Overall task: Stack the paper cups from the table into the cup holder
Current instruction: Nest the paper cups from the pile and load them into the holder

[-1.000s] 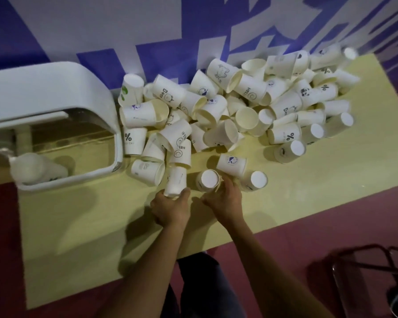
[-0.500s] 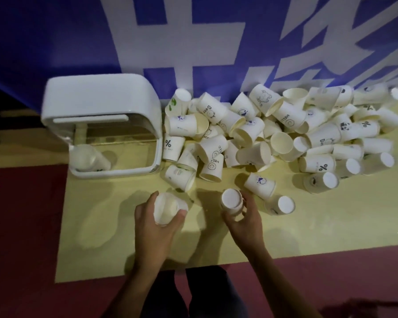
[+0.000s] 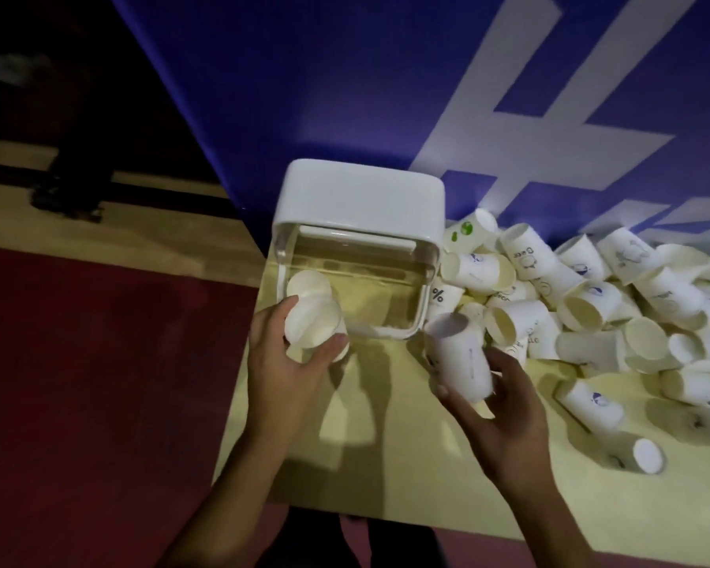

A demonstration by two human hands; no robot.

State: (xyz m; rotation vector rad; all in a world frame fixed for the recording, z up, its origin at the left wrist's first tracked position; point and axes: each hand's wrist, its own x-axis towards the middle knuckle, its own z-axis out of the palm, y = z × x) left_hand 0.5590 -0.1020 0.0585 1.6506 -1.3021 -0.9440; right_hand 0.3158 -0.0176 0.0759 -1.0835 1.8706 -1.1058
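Head view: a person's left hand [image 3: 281, 368] grips a paper cup [image 3: 313, 321] at the front left corner of the white cup holder [image 3: 361, 198], overlapping a stored cup [image 3: 307, 282] lying inside it. The right hand [image 3: 509, 412] curls round a second cup [image 3: 460, 358] over the yellow table [image 3: 386, 453], beside the loose pile of cups [image 3: 591, 309].

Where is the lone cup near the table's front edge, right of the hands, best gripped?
Probably across its side wall near the closed base, from above: the lone cup lies on its side, clear of the pile, base facing the camera. The right hand is nearest, but grips another cup.
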